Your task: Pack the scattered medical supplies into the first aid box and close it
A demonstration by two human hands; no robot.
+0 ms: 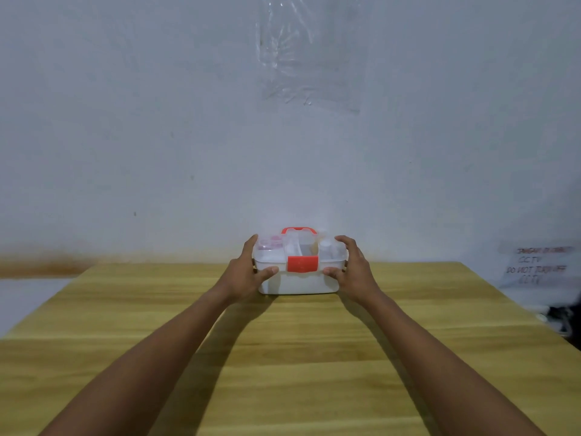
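Observation:
A white first aid box (298, 283) stands on the wooden table (283, 357) near its far edge, with its clear lid down. A red latch (302, 263) sits flat on the front and a red handle (298, 230) shows behind the lid. Through the lid I make out supplies inside, among them a pinkish item at the left and a white bottle at the right. My left hand (248, 272) grips the box's left end, thumb on the front rim. My right hand (352, 269) grips the right end the same way.
A pale wall rises just behind the table, with a clear plastic sheet (301, 51) taped to it. At the right, a paper notice (534, 269) with handwritten words hangs on the wall, and dark cables (562, 316) lie beyond the table's right edge.

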